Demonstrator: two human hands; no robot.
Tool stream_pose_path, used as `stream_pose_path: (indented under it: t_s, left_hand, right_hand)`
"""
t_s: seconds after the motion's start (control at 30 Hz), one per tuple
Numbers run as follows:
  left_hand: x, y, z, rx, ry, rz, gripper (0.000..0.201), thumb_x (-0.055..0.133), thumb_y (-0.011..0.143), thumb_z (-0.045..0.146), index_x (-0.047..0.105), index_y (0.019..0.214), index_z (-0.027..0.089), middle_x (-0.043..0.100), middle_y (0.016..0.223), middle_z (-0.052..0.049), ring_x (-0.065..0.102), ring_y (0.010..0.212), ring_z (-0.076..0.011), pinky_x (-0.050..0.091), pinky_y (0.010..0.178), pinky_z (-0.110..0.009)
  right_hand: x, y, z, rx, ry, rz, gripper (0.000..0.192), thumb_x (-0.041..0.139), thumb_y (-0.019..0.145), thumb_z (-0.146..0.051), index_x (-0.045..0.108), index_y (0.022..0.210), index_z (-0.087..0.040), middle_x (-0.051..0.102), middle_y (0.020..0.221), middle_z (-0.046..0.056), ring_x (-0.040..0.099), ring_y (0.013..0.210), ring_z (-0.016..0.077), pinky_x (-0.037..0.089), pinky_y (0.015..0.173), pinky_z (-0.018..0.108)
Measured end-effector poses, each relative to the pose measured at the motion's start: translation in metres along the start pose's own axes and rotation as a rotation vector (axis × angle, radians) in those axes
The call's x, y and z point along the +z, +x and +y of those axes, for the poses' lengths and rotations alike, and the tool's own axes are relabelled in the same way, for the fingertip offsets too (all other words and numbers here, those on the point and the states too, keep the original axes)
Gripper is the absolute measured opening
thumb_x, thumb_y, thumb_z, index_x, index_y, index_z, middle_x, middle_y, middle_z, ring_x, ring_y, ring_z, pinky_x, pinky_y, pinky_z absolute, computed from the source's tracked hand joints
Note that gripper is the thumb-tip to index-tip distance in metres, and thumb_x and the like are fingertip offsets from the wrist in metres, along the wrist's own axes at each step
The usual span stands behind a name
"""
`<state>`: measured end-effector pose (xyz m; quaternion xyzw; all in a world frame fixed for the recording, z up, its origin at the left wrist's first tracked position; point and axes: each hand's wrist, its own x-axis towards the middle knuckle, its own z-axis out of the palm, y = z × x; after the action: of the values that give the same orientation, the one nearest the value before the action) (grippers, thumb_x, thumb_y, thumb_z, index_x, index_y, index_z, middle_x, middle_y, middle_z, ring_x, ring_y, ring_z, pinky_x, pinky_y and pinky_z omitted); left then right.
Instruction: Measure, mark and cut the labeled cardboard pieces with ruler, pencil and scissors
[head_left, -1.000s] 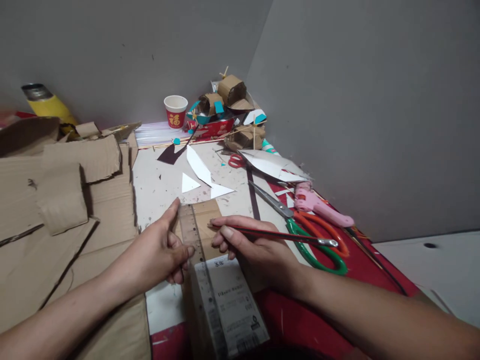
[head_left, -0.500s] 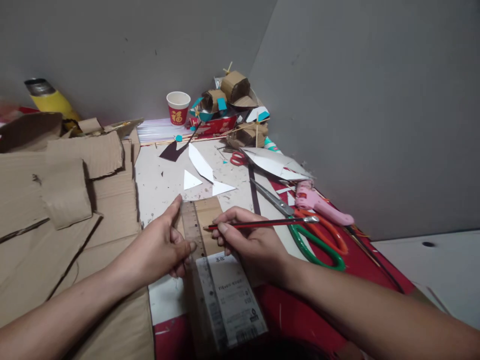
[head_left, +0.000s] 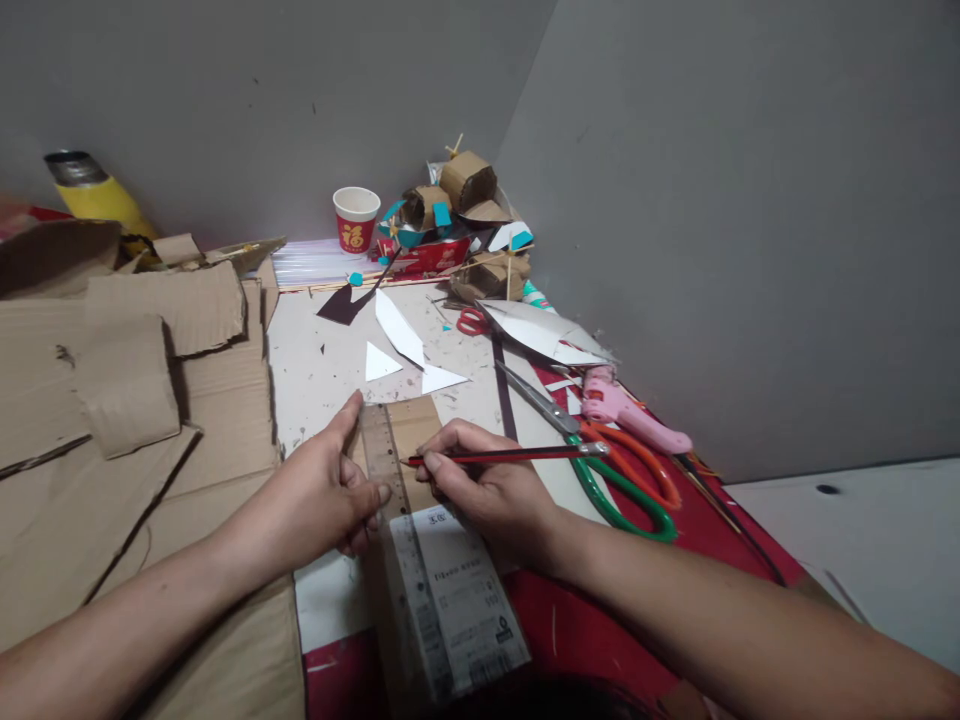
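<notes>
corrugated cardboard sheets [head_left: 112,400] cover the left third of the table, stacked and overlapping, their right edge running just beside the left hand [head_left: 319,500]. the left hand presses down on a clear ruler [head_left: 386,465], thumb extended along the ruler's left edge and fingers curled onto its face; the hand is pressed flat, not gripping. the ruler lies on a brown cardboard strip [head_left: 416,430] whose near end carries a white printed label [head_left: 461,590]. ruler and strip share one long axis, running from the near table edge away toward the back wall, tilted slightly left at the far end. beyond the strip's far end the white table surface [head_left: 322,370] is open, with only small white paper triangles [head_left: 379,362] on it. the right hand [head_left: 487,490] pinches a red pencil [head_left: 510,455] between thumb and fingers; the pencil lies nearly horizontal, tip pointing left and meeting the ruler's right edge, metal end pointing right. right of this hand the room is tight: green-handled scissors [head_left: 622,495], orange-handled scissors [head_left: 637,460] and a pink glue gun [head_left: 626,410] lie close together on the red mat [head_left: 720,530]. compared with half a second earlier, the pencil tip sits slightly nearer the ruler, the right hand has shifted a little left, and the left hand holds the same position.
</notes>
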<state>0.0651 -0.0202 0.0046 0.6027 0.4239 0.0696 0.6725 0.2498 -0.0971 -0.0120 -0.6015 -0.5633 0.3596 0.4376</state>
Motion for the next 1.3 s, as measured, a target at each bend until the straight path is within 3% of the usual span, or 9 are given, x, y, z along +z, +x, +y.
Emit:
stream_pose_path:
  t_s: [0.57,1.1,1.3]
  left_hand:
    - [0.0021,0.0023,0.0021,-0.009,-0.004,0.011,0.101,0.061,0.085,0.013,-0.010,0.156,0.024,0.062,0.054,0.009,0.058,0.041,-0.0145,0.042,0.040,-0.021]
    - [0.0015,0.0020,0.0021,-0.010,-0.019,0.016,0.103,0.064,0.084,0.015,-0.008,0.157,0.023,0.063,0.054,0.007,0.058,0.041,-0.0150,0.042,0.040,-0.021]
    - [0.0018,0.0018,0.0015,-0.006,-0.021,0.016,0.101,0.062,0.085,0.015,-0.008,0.157,0.025,0.063,0.055,0.008,0.059,0.042,-0.0153,0.043,0.040,-0.021]
  right_hand:
    - [-0.0003,-0.0020,0.0017,-0.136,-0.128,0.027,0.016,0.053,0.088,-0.022,0.056,0.072,-0.021,0.056,0.064,-0.002,0.049,0.059,0.0126,0.040,0.055,0.024]
    - [-0.0001,-0.0030,0.0030,-0.127,-0.191,0.042,0.019,0.052,0.090,-0.023,0.055,0.071,-0.021,0.055,0.065,-0.001,0.049,0.060,0.0131,0.040,0.055,0.025]
    - [0.0025,-0.0023,0.0015,-0.100,-0.080,0.028,0.018,0.052,0.089,-0.022,0.054,0.072,-0.021,0.055,0.064,-0.002,0.048,0.057,0.0122,0.039,0.053,0.024]
